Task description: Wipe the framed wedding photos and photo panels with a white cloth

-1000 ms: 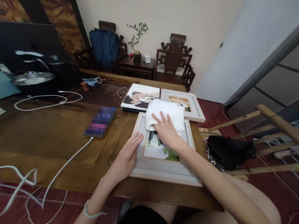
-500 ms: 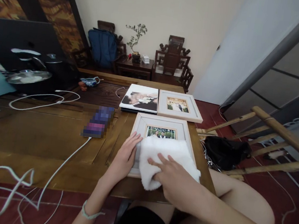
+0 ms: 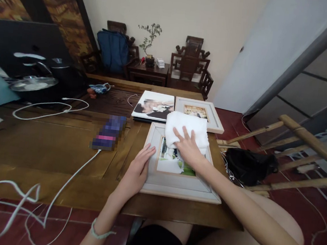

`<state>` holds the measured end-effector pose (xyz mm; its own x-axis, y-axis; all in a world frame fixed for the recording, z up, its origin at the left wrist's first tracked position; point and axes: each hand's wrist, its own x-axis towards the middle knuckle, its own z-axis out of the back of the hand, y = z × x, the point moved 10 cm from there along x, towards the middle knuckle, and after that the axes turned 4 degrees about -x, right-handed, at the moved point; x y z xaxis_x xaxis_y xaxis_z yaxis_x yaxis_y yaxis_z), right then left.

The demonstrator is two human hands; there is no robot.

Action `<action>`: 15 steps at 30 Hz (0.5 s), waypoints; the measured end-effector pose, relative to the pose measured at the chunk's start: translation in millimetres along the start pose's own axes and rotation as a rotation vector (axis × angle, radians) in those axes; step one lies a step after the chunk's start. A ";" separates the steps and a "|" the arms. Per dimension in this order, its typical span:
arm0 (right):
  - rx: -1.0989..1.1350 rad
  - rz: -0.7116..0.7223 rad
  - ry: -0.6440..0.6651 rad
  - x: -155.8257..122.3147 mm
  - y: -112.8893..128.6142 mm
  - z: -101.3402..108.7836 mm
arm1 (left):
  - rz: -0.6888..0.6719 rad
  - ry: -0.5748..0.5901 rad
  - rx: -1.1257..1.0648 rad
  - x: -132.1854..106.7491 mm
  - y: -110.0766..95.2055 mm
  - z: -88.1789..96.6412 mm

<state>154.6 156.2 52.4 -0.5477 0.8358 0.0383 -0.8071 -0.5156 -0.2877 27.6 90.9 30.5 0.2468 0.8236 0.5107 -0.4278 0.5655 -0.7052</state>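
Note:
A white picture frame (image 3: 174,184) with a photo under glass lies flat at the near edge of the wooden table (image 3: 45,144). My right hand (image 3: 188,147) presses a folded white cloth (image 3: 186,127) onto the frame's far end, fingers spread flat over it. My left hand (image 3: 138,170) rests flat on the frame's left border, fingers stretched out. Behind the cloth lie a second white frame (image 3: 211,118) and a photo print (image 3: 153,105).
A pixelated phone (image 3: 108,132) with a white charging cable (image 3: 64,188) lies to the left. Further left are more cables, a dark screen and a metal pan (image 3: 34,82). A bamboo chair (image 3: 301,154) with a black bag (image 3: 248,165) stands on the right.
My right hand has pushed the cloth from the frame's near end back up to its far end, uncovering the photo. My left hand has stayed on the left border.

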 end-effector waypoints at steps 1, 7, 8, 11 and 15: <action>0.017 0.024 0.029 -8.7 8.9 -1.0 | 0.002 0.000 0.001 -0.1 0.5 -0.3; 0.248 0.216 0.309 -88.3 64.9 23.4 | 0.017 -0.010 -0.010 -1.3 3.6 -0.9; 0.300 0.259 0.356 -101.1 72.3 31.4 | 0.021 -0.009 -0.012 -1.4 4.0 -0.9; 0.431 0.316 0.412 -123.8 81.1 48.3 | 0.020 0.004 -0.018 -1.3 3.5 -1.4; 0.453 0.241 0.330 -110.8 61.4 32.3 | 0.003 0.011 -0.019 -0.9 1.9 -1.4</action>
<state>158.6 25.9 61.4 -0.6880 0.6624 -0.2966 -0.7220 -0.6663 0.1867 27.8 91.3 28.0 0.2554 0.8255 0.5033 -0.4122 0.5639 -0.7156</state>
